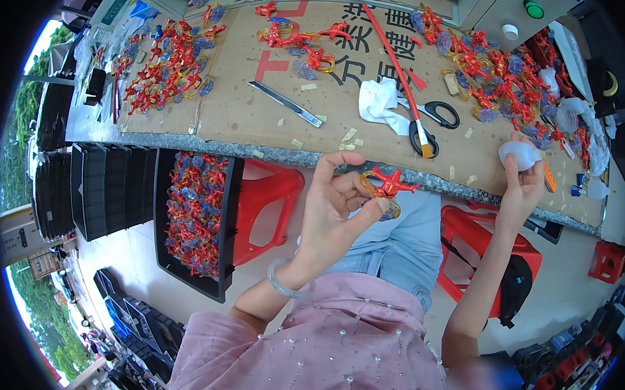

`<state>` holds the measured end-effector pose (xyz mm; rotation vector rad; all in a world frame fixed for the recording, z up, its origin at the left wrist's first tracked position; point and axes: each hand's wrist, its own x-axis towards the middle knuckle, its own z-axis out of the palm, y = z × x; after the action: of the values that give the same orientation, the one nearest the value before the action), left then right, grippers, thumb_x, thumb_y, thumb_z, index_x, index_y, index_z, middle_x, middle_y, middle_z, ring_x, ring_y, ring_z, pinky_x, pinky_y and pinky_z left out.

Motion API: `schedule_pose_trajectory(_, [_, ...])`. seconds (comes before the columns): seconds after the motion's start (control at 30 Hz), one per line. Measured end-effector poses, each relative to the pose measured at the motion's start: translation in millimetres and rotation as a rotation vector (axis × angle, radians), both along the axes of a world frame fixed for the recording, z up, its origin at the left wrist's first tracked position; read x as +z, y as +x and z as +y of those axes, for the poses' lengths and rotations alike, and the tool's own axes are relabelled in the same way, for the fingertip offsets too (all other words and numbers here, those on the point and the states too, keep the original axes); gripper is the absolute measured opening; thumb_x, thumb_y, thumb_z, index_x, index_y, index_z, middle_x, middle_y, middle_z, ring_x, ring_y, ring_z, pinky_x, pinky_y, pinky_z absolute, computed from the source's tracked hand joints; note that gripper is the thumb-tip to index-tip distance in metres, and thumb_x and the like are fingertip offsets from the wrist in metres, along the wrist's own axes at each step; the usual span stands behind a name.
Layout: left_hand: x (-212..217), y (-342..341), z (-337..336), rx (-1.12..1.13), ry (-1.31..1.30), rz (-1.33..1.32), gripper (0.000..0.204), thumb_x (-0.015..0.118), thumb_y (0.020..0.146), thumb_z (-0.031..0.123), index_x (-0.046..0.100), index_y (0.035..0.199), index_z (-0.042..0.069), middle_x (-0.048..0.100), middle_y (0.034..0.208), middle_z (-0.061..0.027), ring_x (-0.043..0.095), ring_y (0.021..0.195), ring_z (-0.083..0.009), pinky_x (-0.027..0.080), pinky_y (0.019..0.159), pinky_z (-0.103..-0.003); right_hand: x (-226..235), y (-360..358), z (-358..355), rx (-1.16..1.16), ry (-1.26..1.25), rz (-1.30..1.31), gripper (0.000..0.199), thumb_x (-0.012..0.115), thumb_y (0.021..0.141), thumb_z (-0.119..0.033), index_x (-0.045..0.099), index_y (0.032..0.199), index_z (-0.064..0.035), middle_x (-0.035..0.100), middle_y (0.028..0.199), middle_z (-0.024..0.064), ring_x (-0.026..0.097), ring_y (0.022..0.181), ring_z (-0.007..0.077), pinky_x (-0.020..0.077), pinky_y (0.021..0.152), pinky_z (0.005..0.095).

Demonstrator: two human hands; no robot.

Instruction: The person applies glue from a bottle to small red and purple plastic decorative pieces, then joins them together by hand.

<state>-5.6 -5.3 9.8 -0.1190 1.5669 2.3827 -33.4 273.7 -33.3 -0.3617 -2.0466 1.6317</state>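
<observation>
left hand (333, 210) pinches red figure on gold ring (386, 186) at its fingertips | right hand (524, 178) grips white squeeze bottle (518, 155), to the figure's right, well apart | figure's arms spread sideways, below surface (260, 116) edge

gold ring (388, 209) partly hidden by fingers (367, 213); bottle (518, 154) contents perhaps glue.

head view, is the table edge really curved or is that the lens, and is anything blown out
Head view: the lens bends the table edge and darkens the rim; daylight at the far left is blown out; the left hand with its red toy piece is sharp.
</observation>
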Motion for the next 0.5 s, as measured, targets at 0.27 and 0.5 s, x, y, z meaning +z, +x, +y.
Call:
schedule_pose_trajectory(0.27, [-2,0,1,0.016,0.006,0.018,0.051,0.061,0.082,-0.011,0.031,0.122,0.001,0.063,0.094,-0.0129,0.064,0.086,-0.0142,0.052,0.078,-0.026,11,11,-26,-0.343,0.392,0.065,0.04,0.066,0.085,-0.006,0.051,0.121,0.0027,0.057,0.122,0.0124,0.052,0.114,0.0187,0.0382,0.097,0.0334])
schedule_pose_trajectory(0.5, [-9,-4,-10,0.076,-0.117,0.146,0.052,0.06,0.081,-0.013,0.032,0.122,0.001,0.064,0.099,-0.0172,0.065,0.091,-0.017,0.054,0.08,-0.029,43,-33,-117,0.278,0.778,0.183,0.028,0.068,0.077,-0.006,0.068,0.105,-0.0098,0.063,0.105,0.006,0.054,0.096,0.0236,0.0358,0.085,0.0366])
